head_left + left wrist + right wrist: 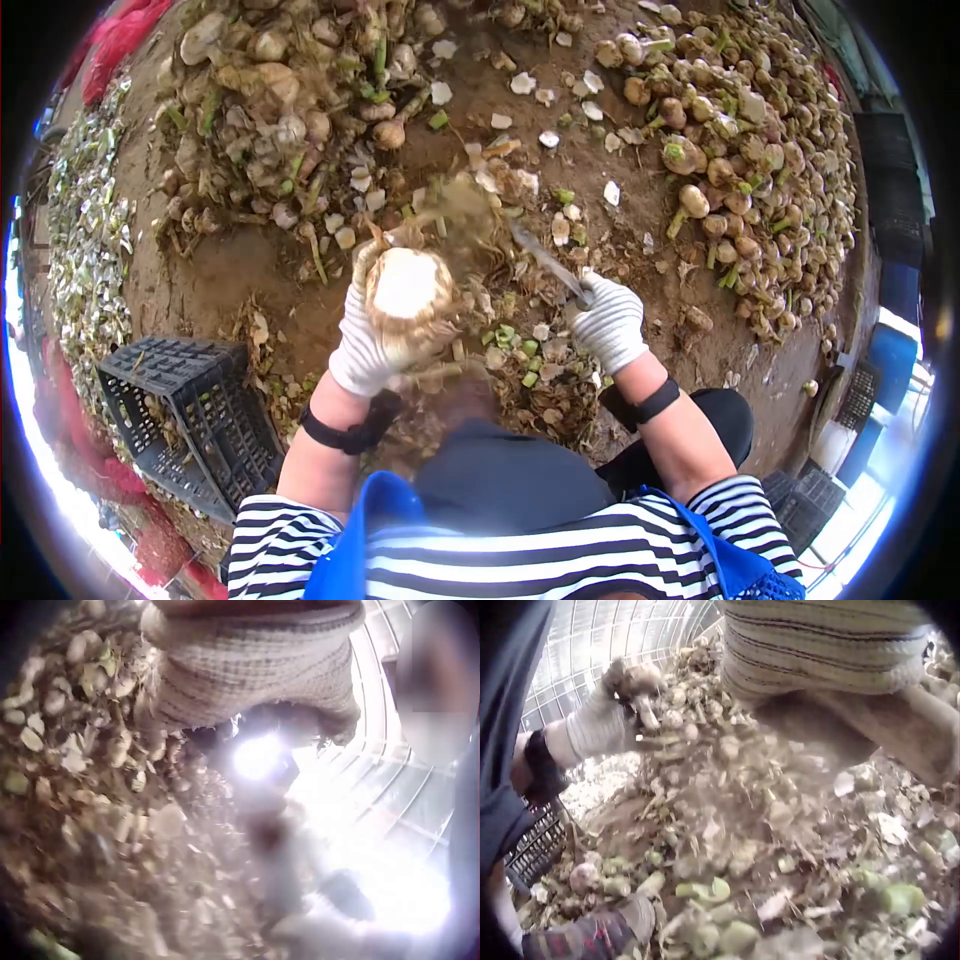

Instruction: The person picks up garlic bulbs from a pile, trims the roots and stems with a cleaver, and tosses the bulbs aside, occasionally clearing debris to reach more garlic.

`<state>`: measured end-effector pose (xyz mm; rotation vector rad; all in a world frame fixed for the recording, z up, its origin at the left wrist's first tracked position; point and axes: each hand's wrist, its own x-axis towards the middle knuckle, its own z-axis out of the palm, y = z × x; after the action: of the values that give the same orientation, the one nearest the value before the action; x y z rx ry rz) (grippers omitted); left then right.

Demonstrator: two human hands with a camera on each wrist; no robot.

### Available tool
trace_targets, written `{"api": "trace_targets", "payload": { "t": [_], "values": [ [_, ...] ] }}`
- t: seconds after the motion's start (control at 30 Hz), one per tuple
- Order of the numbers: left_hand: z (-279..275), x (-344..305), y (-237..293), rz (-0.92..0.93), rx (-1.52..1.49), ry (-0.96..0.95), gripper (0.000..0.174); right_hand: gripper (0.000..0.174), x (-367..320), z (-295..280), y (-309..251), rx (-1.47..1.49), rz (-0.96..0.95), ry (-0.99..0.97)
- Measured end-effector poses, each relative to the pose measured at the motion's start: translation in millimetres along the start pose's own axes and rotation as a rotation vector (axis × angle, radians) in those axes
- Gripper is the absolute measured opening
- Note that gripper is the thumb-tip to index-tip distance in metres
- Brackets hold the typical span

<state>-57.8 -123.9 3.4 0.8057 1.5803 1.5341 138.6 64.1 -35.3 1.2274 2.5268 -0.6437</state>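
In the head view my left hand [362,345], in a white knit glove, grips a large garlic bulb [408,285] with a pale, flat face turned up. The right wrist view shows this bulb [641,679] from the side, dark roots on it. My gloved right hand [610,325] holds a knife [548,258] by its handle, the blade slanting up and left towards the bulb, apart from it. Its glove [825,652] fills the top of the right wrist view. In the left wrist view the left glove [255,667] hides the bulb, and glare washes out much of the scene.
Uncut garlic with stalks is heaped at the back left [290,110]; trimmed bulbs [770,170] lie piled on the right. A black plastic crate [195,420] stands at my left. Cut stems [520,350] and peel litter the dirt floor, close to a shoe [592,934].
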Motion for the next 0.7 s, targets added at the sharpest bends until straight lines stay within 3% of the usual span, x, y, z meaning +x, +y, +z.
{"api": "trace_targets", "payload": {
  "t": [0.03, 0.07, 0.13, 0.17, 0.2, 0.27, 0.3, 0.33, 0.4, 0.43, 0.53, 0.57, 0.6, 0.63, 0.67, 0.7],
  "values": [
    [-4, 6, -11, -0.064, -0.336, 0.030, 0.038, 0.014, 0, 6, 2, 0.135, -0.034, 0.099],
    [-9, 12, -23, -0.120, -0.638, 0.079, 0.041, 0.014, 3, 10, 1, 0.236, -0.006, 0.075],
    [-19, 15, -45, -0.206, -0.789, 0.067, 0.052, 0.014, -5, 15, -11, 0.537, -0.028, 0.012],
    [-19, 7, -50, 0.025, -0.174, 0.082, 0.087, 0.015, -10, 15, -19, 0.672, -0.036, -0.041],
    [-16, 7, -42, 0.025, -0.175, 0.081, 0.087, 0.017, -18, 6, -34, 0.835, 0.054, -0.124],
    [-3, 12, -20, -0.302, -0.618, 0.118, 0.070, 0.016, -26, -1, -48, 0.952, 0.085, -0.208],
    [0, 16, -21, -0.470, -0.799, 0.174, 0.036, 0.014, -27, -5, -56, 0.981, 0.066, -0.181],
    [3, 18, -23, -0.471, -0.803, 0.170, 0.036, 0.014, -27, -9, -62, 0.978, 0.070, -0.178],
    [11, 21, -27, -0.278, -0.938, 0.021, 0.022, 0.013, -25, -15, -70, 1.188, 0.110, -0.233],
    [17, 22, -20, -0.370, -0.938, 0.157, 0.028, 0.009, -23, -12, -72, 1.109, 0.054, -0.166],
    [19, 18, -24, -0.349, -0.950, 0.122, 0.030, 0.008, -14, 7, -66, 0.841, -0.102, -0.101],
    [21, 15, -24, -0.340, -0.931, 0.196, 0.029, 0.012, -14, 9, -64, 0.730, -0.118, -0.153],
    [20, 10, -21, -0.340, -0.929, 0.196, 0.029, 0.018, -17, 23, -51, 0.554, -0.099, -0.276],
    [16, 10, -15, -0.262, -1.036, 0.133, 0.028, 0.027, -24, 16, -45, 0.380, -0.047, -0.529],
    [11, 10, -10, -0.186, -1.140, 0.071, 0.027, 0.033, -36, 47, -27, 0.243, -0.008, -0.626],
    [9, 20, -7, -0.102, -1.035, 0.054, 0.027, 0.036, -47, 42, -24, 0.402, 0.165, -0.751]
  ]
}}
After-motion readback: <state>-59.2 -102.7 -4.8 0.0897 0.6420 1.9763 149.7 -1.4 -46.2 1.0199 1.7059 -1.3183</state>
